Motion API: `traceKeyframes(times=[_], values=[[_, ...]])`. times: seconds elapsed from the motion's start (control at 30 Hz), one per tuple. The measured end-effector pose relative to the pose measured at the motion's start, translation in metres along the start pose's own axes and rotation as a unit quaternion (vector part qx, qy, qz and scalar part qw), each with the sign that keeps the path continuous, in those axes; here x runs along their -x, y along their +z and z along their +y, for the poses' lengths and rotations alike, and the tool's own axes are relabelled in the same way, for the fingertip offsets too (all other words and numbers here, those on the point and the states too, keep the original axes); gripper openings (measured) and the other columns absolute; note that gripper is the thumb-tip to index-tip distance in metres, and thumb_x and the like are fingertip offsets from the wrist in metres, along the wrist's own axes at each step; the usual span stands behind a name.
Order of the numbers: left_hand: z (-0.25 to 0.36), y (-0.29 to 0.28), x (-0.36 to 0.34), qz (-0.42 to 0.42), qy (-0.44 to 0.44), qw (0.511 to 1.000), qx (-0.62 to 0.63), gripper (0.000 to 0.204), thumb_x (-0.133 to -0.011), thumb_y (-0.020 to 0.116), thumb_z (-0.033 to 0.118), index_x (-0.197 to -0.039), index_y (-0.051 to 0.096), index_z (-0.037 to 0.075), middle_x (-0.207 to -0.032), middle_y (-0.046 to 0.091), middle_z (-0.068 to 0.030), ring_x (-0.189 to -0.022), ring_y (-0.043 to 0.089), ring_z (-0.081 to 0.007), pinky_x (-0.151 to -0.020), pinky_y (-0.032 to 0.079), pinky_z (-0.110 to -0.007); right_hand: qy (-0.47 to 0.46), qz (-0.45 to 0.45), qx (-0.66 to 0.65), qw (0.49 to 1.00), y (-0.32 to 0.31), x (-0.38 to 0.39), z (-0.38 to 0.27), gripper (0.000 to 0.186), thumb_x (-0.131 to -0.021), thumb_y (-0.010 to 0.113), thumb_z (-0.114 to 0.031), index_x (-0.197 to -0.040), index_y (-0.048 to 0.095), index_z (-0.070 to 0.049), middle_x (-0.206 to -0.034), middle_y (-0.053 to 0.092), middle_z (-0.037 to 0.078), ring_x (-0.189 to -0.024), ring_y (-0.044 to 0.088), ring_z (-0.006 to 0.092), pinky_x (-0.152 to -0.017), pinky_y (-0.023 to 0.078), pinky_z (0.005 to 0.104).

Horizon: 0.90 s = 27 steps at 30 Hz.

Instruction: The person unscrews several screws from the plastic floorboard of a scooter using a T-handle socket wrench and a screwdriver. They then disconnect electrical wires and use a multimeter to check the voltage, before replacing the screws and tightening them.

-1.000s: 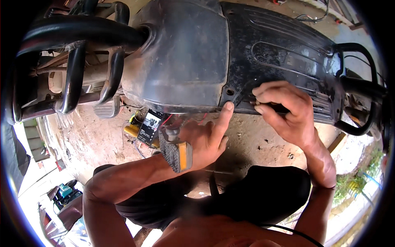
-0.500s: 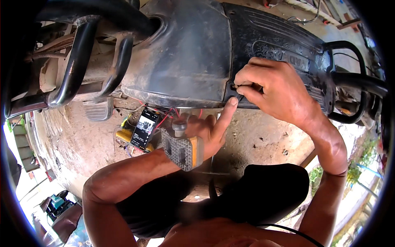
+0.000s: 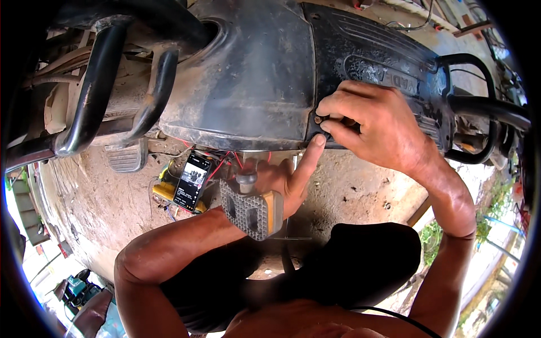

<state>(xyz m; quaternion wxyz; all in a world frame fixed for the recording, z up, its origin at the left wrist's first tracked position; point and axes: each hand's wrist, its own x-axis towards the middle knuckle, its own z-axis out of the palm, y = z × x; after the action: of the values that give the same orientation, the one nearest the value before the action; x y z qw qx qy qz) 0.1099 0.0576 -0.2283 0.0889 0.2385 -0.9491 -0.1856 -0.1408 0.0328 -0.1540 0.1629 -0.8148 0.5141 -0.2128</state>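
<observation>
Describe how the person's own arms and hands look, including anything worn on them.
Both the left arm and the right arm are bare, with no sleeves visible. The right hand has no glove, and no ring or watch shows. The left hand is ungloved too, though a grey pedal hides part of it.

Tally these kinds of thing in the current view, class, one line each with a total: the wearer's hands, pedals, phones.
Hands: 2 (left hand, right hand)
Pedals: 2 (ridged grey pedal, pedal with an orange reflector)
Phones: 1 (phone with a lit screen)
Total: 5
</observation>
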Motion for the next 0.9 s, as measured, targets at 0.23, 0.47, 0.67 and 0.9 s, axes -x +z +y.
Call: traceKeyframes(times=[0.23, 0.47, 0.67, 0.9], values=[[-0.001, -0.001, -0.001, 0.026, 0.012, 1.0, -0.008, 0.095, -0.085, 0.071, 0.006, -0.161, 0.016, -0.004, -0.095, 0.07, -0.0236, -0.073, 0.07, -0.0357, -0.073, 0.057, -0.048, 0.008, -0.037, 0.025, 0.999, 0.0, -0.004, -0.001, 0.008, -0.085, 0.072, -0.014, -0.09, 0.067, -0.009, -0.083, 0.064, 0.004, -0.071, 0.068, 0.0271, -0.058, 0.054, 0.0411], [-0.004, -0.001, -0.001, 0.012, 0.018, 1.0, 0.0, 0.095, -0.085, 0.071, 0.006, -0.162, 0.016, -0.005, -0.09, 0.07, -0.0218, -0.068, 0.069, -0.0339, -0.069, 0.057, -0.046, 0.012, -0.01, -0.02, 1.0, 0.006, 0.002, 0.006, 0.008, -0.084, 0.071, -0.01, -0.086, 0.063, -0.008, -0.082, 0.064, 0.004, -0.07, 0.068, 0.0269, -0.058, 0.053, 0.0408], [-0.005, 0.0, -0.001, 0.009, 0.018, 1.0, 0.013, 0.094, -0.085, 0.07, 0.004, -0.162, 0.016, -0.005, -0.083, 0.069, -0.0177, -0.061, 0.067, -0.0308, -0.06, 0.055, -0.044, 0.006, 0.007, -0.026, 1.0, 0.009, 0.002, 0.007, 0.01, -0.082, 0.071, -0.009, -0.084, 0.061, -0.007, -0.081, 0.063, 0.004, -0.068, 0.067, 0.0271, -0.056, 0.052, 0.0407], [-0.005, 0.002, 0.0, 0.008, 0.013, 1.0, 0.008, 0.094, -0.085, 0.07, 0.005, -0.162, 0.016, -0.005, -0.083, 0.069, -0.0172, -0.062, 0.067, -0.0305, -0.064, 0.056, -0.044, 0.018, -0.034, 0.02, 0.999, 0.004, -0.006, -0.003, 0.008, -0.081, 0.07, -0.009, -0.083, 0.063, -0.007, -0.081, 0.064, 0.005, -0.069, 0.068, 0.029, -0.058, 0.055, 0.0411]])
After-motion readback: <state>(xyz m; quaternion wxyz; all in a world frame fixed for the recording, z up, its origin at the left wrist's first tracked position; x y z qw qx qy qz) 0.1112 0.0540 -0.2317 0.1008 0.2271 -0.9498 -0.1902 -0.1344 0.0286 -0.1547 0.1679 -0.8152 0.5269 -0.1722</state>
